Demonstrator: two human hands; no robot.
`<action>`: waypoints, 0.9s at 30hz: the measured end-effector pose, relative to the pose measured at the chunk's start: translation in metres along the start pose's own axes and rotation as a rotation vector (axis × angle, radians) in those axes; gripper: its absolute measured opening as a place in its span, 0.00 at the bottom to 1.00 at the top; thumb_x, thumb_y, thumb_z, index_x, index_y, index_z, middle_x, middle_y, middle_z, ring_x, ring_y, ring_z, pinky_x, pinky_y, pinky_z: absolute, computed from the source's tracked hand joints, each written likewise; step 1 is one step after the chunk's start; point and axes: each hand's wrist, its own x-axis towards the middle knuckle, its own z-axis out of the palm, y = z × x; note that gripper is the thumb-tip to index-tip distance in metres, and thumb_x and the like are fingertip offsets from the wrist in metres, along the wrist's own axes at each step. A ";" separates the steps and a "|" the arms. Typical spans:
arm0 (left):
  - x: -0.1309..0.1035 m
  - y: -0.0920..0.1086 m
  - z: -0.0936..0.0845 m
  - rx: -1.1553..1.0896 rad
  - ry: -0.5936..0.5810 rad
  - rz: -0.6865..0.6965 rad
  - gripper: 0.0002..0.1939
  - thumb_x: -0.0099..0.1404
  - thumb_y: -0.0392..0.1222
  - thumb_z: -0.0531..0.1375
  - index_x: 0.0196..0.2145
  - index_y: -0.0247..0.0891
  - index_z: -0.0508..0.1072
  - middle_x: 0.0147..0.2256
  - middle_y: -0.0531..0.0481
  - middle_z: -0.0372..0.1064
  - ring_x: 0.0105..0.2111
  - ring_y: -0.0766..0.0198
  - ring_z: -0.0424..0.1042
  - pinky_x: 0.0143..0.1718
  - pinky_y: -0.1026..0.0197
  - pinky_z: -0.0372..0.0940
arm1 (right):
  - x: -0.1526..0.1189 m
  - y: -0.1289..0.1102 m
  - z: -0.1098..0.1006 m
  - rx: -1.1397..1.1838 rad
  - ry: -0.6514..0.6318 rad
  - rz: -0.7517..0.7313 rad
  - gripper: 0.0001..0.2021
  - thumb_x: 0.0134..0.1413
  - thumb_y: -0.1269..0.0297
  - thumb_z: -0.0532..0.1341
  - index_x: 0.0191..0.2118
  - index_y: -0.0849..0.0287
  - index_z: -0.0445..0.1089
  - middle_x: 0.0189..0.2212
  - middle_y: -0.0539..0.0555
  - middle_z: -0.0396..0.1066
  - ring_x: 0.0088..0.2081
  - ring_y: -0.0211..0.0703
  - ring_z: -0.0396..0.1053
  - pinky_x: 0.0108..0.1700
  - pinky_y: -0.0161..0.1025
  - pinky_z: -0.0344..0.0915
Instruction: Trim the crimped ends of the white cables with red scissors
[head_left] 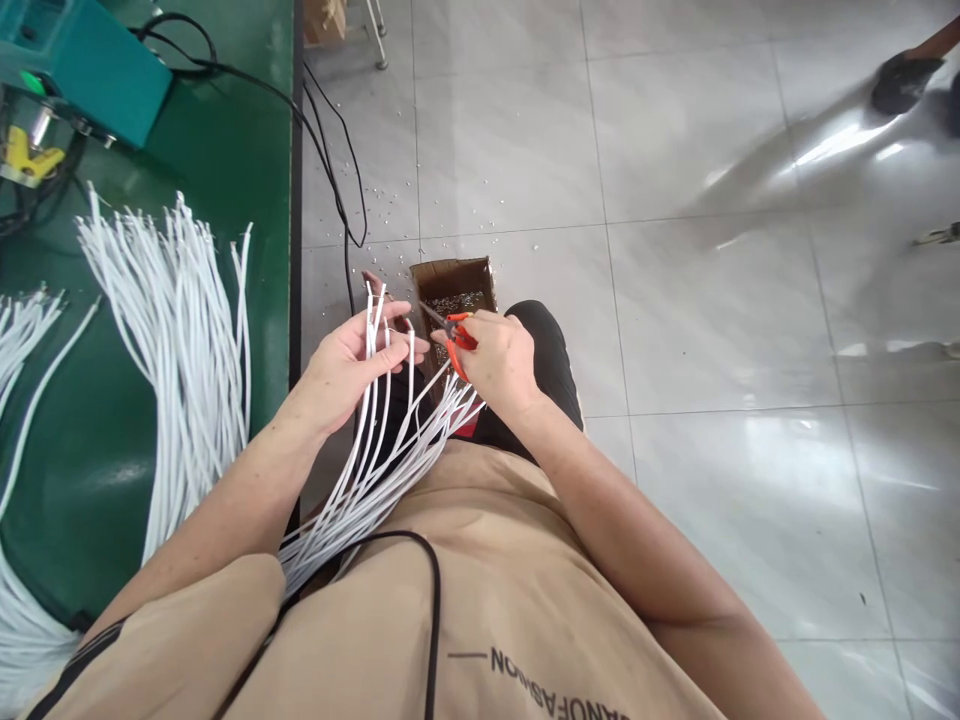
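Several white cables [365,410] pass through my left hand [352,357], whose thumb and fingers pinch them near their upper ends. More white cables [405,465] run in a loose bunch across my lap. My right hand [499,360] is closed round small scissors [459,335] with orange handles and dark blades. The blades point up and left, toward the fingers of my left hand, a short way from the cable ends. Below both hands stands an open cardboard box [455,266] holding many small bits.
On the green table [247,100] at my left lie a thick bundle of white cables [184,350], a second bundle [26,340] and a teal machine [112,70]. Black cords [330,160] hang over its edge. Small scraps dot the tiled floor [517,130]. Another person's foot [904,82] shows upper right.
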 end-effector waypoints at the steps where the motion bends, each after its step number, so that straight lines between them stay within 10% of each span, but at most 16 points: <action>1: 0.000 0.000 -0.001 0.014 -0.022 -0.009 0.25 0.57 0.37 0.66 0.53 0.39 0.70 0.36 0.49 0.76 0.39 0.64 0.75 0.40 0.64 0.67 | 0.002 -0.003 -0.003 0.084 0.042 0.032 0.17 0.60 0.54 0.57 0.26 0.60 0.70 0.27 0.51 0.68 0.30 0.37 0.62 0.37 0.38 0.53; 17: 0.005 -0.005 0.001 -0.013 0.095 0.044 0.23 0.46 0.36 0.72 0.40 0.37 0.71 0.27 0.57 0.71 0.29 0.69 0.72 0.41 0.62 0.68 | 0.013 -0.026 -0.005 0.734 -0.232 0.258 0.13 0.52 0.56 0.58 0.28 0.61 0.70 0.22 0.48 0.63 0.26 0.34 0.58 0.30 0.34 0.55; 27: 0.003 -0.004 0.003 0.122 0.177 0.116 0.18 0.50 0.36 0.69 0.33 0.38 0.64 0.27 0.55 0.73 0.28 0.65 0.76 0.39 0.60 0.69 | 0.006 -0.015 -0.006 -0.031 -0.327 0.023 0.10 0.54 0.63 0.56 0.27 0.60 0.69 0.30 0.56 0.73 0.31 0.43 0.68 0.35 0.39 0.56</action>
